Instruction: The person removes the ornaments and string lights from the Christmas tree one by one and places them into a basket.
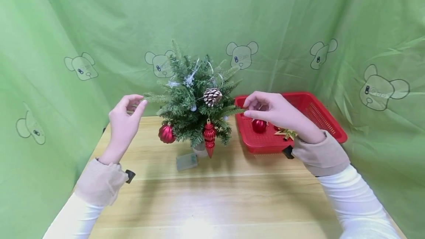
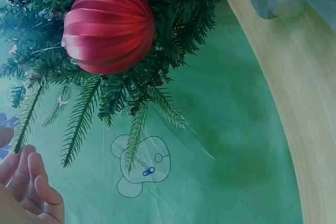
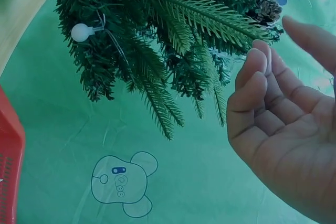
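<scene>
A small artificial Christmas tree (image 1: pixel 194 106) stands upright in the middle of the table. My left hand (image 1: pixel 125 119) pinches a branch tip (image 2: pixel 26 121) on its left side between thumb and fingers. On the right side, my right hand (image 1: pixel 273 108) has its fingertips right at another branch tip (image 3: pixel 231 22), thumb held apart. A ribbed red ball (image 1: pixel 166 134) hangs low at the left. A red drop-shaped ornament (image 1: pixel 209 135) hangs in front, below a pinecone (image 1: pixel 212 97). Pale snowflakes (image 1: pixel 188 80) and a small white ball (image 3: pixel 80 32) are among the branches.
Behind my right hand a red plastic basket (image 1: pixel 327 121) holds a red ball (image 1: pixel 259 125) and a gold star (image 1: pixel 286 134). A small grey-green box (image 1: pixel 186 162) lies before the tree base on the wooden table (image 1: pixel 159 198). Green curtains (image 1: pixel 206 6) enclose the back and sides.
</scene>
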`<state>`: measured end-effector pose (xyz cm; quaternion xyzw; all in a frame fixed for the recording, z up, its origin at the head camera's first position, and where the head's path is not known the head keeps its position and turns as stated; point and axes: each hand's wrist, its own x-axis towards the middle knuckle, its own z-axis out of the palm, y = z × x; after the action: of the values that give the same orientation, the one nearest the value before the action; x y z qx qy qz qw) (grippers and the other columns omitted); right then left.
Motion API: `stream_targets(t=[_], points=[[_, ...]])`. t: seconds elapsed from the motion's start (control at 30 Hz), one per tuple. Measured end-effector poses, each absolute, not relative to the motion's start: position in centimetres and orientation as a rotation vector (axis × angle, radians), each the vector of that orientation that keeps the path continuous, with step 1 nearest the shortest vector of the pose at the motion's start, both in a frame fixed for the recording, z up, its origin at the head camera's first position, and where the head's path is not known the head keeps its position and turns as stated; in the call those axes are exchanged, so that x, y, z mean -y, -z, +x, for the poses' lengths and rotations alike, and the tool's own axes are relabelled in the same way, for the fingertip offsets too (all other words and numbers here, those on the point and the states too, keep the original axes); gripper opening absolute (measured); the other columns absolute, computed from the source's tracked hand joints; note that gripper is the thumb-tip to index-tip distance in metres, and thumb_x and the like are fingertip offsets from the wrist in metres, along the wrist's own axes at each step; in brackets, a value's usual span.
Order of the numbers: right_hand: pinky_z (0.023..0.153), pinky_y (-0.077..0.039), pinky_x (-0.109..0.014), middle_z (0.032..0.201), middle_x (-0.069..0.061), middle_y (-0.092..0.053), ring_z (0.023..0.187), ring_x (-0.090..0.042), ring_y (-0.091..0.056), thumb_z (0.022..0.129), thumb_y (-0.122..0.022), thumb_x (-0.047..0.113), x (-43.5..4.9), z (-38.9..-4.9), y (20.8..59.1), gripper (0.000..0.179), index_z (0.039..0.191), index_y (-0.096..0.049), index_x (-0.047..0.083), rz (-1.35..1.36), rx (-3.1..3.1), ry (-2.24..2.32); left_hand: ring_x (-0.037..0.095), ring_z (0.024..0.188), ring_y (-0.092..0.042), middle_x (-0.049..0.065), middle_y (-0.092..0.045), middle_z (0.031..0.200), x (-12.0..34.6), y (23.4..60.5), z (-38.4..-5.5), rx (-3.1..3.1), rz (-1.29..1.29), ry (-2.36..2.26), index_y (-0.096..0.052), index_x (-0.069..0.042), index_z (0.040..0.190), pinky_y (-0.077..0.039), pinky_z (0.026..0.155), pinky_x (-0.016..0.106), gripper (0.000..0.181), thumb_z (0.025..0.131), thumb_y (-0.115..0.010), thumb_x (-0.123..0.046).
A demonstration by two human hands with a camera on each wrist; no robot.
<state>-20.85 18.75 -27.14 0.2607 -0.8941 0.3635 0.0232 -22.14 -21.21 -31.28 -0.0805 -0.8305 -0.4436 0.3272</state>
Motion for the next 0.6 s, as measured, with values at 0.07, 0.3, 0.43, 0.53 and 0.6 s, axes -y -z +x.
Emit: stream_targets(t=[0.07,0.3,0.43,0.53,0.6], points=[[0.068,-0.052,-0.022,0.091,-0.004,-0.065,0.079,-0.012,-0.06,0.089,-0.071,0.022,-18.5,-20.8,27.3,0.019,0.104,-0.065,0.012,0.793,2.761,-1.121,-0.004,0.075,-0.053,0.012,-0.071,0.096,21.4,31.3,-22.3,2.177,-0.229,1.161,-0.067,-0.004,0.11,-0.046,0.065,0.01,0.025,0.092,-0.067,-0.021],[0.064,-0.054,-0.022,0.087,-0.007,-0.068,0.072,-0.013,-0.062,0.09,-0.07,0.016,-17.9,-20.3,27.5,0.011,0.099,-0.067,0.009,0.682,2.755,-1.117,-0.004,0.074,-0.053,0.011,-0.072,0.094,22.0,31.4,-22.7,2.167,-0.291,1.182,-0.068,-0.004,0.107,-0.045,0.064,0.01,0.022,0.092,-0.068,-0.02],[0.064,-0.054,-0.022,0.088,-0.008,-0.068,0.072,-0.013,-0.062,0.091,-0.069,0.017,-17.7,-20.0,27.4,0.012,0.1,-0.067,0.009,0.596,2.773,-1.12,-0.004,0.074,-0.053,0.011,-0.072,0.093,22.2,31.5,-22.9,2.153,-0.316,1.203,-0.068,-0.003,0.105,-0.045,0.064,0.01,0.021,0.091,-0.068,-0.019],[0.065,-0.054,-0.022,0.09,-0.007,-0.069,0.075,-0.011,-0.062,0.092,-0.068,0.019,-17.6,-20.0,27.4,0.013,0.101,-0.067,0.01,0.532,2.787,-1.105,-0.003,0.074,-0.053,0.011,-0.071,0.091,22.4,31.6,-23.1,2.141,-0.335,1.215,-0.068,-0.003,0.104,-0.045,0.063,0.01,0.02,0.091,-0.068,-0.019],[0.068,-0.054,-0.022,0.09,-0.006,-0.069,0.077,-0.011,-0.063,0.092,-0.067,0.02,-17.5,-19.9,27.5,0.013,0.101,-0.067,0.01,0.481,2.787,-1.107,-0.003,0.074,-0.054,0.01,-0.07,0.089,22.5,31.6,-23.2,2.131,-0.354,1.225,-0.068,-0.003,0.103,-0.045,0.063,0.01,0.019,0.091,-0.068,-0.018]])
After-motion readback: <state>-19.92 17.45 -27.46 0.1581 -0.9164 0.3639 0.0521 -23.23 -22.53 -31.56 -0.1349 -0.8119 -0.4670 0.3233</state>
